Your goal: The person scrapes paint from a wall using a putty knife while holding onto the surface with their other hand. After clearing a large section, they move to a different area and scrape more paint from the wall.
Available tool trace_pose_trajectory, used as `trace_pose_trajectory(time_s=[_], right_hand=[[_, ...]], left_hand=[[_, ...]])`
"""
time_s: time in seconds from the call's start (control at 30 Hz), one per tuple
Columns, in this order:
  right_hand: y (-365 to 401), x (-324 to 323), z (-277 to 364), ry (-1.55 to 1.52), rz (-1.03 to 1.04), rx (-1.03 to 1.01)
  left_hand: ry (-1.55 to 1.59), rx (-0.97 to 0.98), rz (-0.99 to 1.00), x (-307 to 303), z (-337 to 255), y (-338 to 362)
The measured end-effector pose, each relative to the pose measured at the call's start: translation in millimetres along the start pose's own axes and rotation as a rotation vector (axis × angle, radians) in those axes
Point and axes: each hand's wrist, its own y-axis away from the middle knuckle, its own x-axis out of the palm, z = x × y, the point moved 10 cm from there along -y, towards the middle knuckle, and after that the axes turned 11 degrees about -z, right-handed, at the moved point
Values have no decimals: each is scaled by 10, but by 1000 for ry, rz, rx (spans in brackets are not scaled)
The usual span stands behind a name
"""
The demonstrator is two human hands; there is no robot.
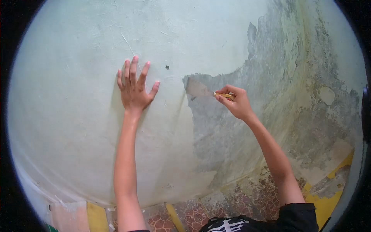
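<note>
Left hand (134,91) flat on wall (77,116), grip wide, steadying you; right hand (237,102) pinches scraper (221,94) against paint edge (189,79).

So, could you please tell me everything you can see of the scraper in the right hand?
The scraper has a yellow handle, mostly hidden in the closed right hand, a metal collar and a broad, flat, pale blade. It lies roughly level, blade pointing left, pressed against the wall at the edge where pale green paint meets the stripped grey patch. Only the hand and wall touch it.
</note>
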Motion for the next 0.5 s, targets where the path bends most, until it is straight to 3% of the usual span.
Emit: trace_pose_trajectory(time_s=[0.07,0.17,0.5], right_hand=[[-53,82,-104,-24,39,104],[-63,103,-82,-132,32,15],[-138,61,2,-12,55,71]], left_hand=[[-5,-4,3,-12,-5,12],[-19,-24,6,-17,-13,16],[-16,-48,4,-6,10,27]])
